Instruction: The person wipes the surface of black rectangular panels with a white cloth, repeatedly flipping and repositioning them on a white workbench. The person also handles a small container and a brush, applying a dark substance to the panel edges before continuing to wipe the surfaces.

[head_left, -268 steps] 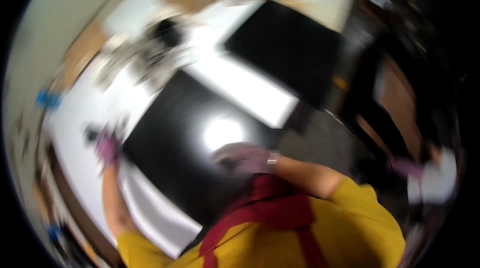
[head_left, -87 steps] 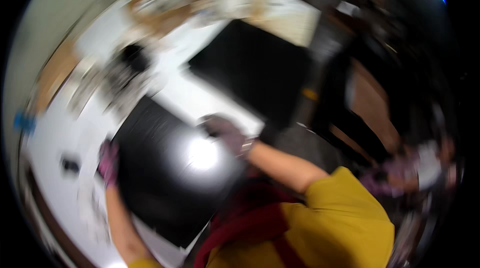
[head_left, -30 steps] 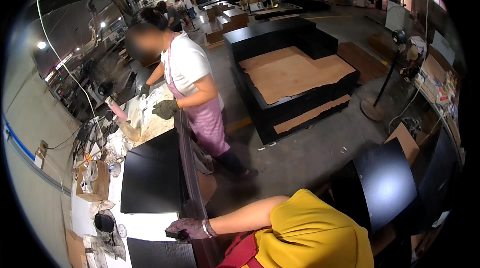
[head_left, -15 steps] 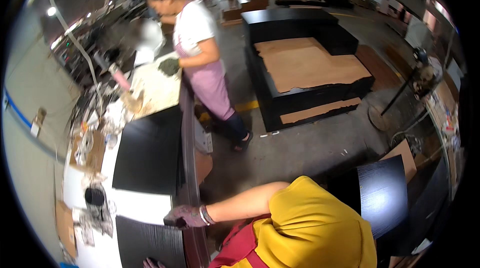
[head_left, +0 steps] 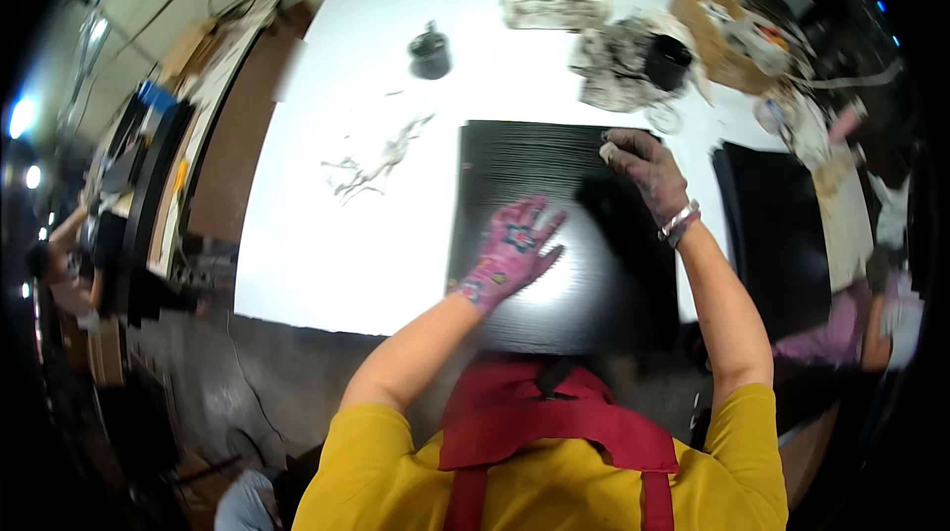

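Observation:
A black panel with a fine grained surface lies on the white table in front of me. My left hand, in a pink flowered glove, rests on or just above the panel's left half, fingers spread and nothing in them. At the panel's far right corner is my right hand, in a stained, darker glove. Its fingers are closed around a small pale piece whose kind I cannot make out. A dark shadow falls across the panel below that hand.
On the white table stand a dark pot and a black cup on stained rags. A cardboard box holds odds and ends. More black panels lie to the right, near a co-worker in a purple apron.
My view has swung from the aisle and co-worker on the right round to the table. Both hands are now over the panel; before, only the left fingertips showed.

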A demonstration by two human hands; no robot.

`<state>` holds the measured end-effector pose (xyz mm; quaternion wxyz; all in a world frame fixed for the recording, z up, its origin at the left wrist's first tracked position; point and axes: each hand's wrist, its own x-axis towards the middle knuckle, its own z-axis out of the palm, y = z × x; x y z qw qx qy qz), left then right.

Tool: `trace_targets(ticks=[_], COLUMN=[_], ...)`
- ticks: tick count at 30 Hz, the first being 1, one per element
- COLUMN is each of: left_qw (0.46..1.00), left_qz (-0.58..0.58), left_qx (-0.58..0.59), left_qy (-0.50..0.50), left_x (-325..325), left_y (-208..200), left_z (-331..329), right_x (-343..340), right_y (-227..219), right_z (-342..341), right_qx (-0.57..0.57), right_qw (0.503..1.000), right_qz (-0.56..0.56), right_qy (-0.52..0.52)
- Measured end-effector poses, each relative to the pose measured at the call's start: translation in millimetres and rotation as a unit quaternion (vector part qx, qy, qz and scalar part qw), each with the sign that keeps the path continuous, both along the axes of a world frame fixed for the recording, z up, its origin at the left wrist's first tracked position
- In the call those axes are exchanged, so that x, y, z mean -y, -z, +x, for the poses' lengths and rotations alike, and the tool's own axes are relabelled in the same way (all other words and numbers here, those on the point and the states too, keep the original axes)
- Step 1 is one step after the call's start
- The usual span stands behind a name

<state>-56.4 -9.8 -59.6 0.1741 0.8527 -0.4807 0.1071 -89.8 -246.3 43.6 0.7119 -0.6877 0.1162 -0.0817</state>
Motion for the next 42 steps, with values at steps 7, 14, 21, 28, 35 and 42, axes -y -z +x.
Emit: trace_targets(ticks=[7, 14, 21, 28, 35, 42], left_qw=[0.994, 0.993, 0.993, 0.99, 0.99, 0.986], left_qz=[0.067, -0.002, 0.047, 0.08, 0.085, 0.088], left_qx=[-0.08, -0.114, -0.105, -0.115, -0.107, -0.136], left_qy=[-0.006, 0.005, -0.002, -0.03, -0.038, -0.033], left_x=[-2, -9, -4, 4, 11, 19], left_y=[-9, -13, -17, -19, -28, -34], left_z=[5, 14, 12, 8, 6, 14], right_x=[-57, -103, -73, 32, 168, 174], right_y=[43, 59, 73, 60, 76, 48], right_z=[186, 233, 227, 153, 74, 37], right_qx=[-0.052, -0.084, -0.045, -0.061, -0.091, -0.184], right_qw=[0.933, 0.916, 0.913, 0.885, 0.893, 0.851], right_qz=[-0.348, -0.363, -0.37, -0.444, -0.439, -0.48], right_qy=[-0.083, -0.146, -0.167, -0.126, -0.041, 0.108])
